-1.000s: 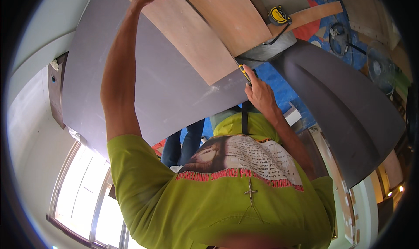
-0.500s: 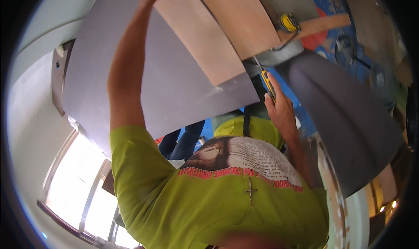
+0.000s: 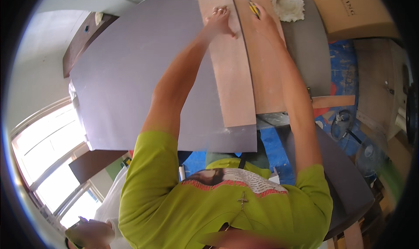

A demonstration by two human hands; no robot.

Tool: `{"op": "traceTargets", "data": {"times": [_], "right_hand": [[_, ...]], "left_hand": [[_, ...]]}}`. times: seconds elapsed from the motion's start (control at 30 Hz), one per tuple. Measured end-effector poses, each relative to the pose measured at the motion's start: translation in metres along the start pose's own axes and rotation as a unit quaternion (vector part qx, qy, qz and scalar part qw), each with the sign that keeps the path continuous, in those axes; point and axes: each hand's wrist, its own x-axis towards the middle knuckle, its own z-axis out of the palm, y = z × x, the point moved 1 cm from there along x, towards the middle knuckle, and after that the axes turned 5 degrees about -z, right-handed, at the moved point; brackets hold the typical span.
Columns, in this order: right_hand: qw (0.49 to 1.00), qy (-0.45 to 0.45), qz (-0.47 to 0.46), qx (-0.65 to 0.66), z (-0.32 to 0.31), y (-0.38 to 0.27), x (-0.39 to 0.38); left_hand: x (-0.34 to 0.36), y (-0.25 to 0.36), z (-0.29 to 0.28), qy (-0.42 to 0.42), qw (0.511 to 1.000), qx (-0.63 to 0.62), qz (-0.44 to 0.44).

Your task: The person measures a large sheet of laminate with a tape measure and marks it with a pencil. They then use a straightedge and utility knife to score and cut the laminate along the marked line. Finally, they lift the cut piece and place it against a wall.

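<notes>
My left hand (image 3: 221, 22) lies with fingers spread on a long, pale wooden strip (image 3: 231, 81), which rests on top of a large grey sheet (image 3: 148, 83). The strip's near end stops a little short of the sheet's near edge. Beside it, over a second wooden board (image 3: 262, 78), my right hand (image 3: 265, 25) is closed round a yellow and black utility knife (image 3: 254, 9). The knife points away from me, close to the dark line between strip and board. Whether its blade touches the sheet is too small to tell.
A crumpled white cloth (image 3: 286, 4) sits right of the knife. Beyond it stands a cardboard box (image 3: 358, 15). A fan (image 3: 342, 123) and blue floor covering (image 3: 345, 70) are at right, with a dark curved panel (image 3: 345, 179) nearer. Another person (image 3: 94, 231) is at lower left.
My right hand has gone from the boards' near edge to far up beside the strip, carrying the knife. My left hand has shifted right along with my view. The other person has come into sight.
</notes>
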Motion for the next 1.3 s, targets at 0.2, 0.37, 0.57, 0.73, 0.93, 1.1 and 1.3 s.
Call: {"op": "traceTargets", "data": {"times": [0.2,0.37,0.57,0.73,0.93,1.1,1.3], "right_hand": [[1.000,0.000,-0.003,-0.019,0.060,0.006,0.125],[1.000,-0.014,0.014,-0.024,0.091,-0.002,0.186],[0.999,-0.012,0.029,-0.009,0.099,-0.007,0.213],[0.999,-0.030,0.046,-0.004,0.104,-0.005,0.224],[0.999,-0.022,0.005,-0.032,0.103,-0.005,0.232],[0.998,-0.044,0.035,-0.020,0.105,-0.010,0.232],[0.993,-0.086,0.081,-0.009,0.103,-0.016,0.226]], "left_hand": [[-0.003,0.003,-0.005,0.016,1.000,-0.006,0.011],[-0.004,0.005,-0.009,0.024,0.998,-0.055,0.013],[-0.009,0.010,-0.012,0.000,0.995,-0.102,-0.018],[-0.011,0.014,-0.017,-0.012,0.996,-0.086,-0.033],[-0.011,0.015,-0.018,-0.023,0.995,-0.093,-0.035],[-0.008,0.013,-0.015,-0.038,0.997,-0.057,-0.024],[-0.008,0.013,-0.015,-0.027,0.998,-0.054,-0.022]]}}
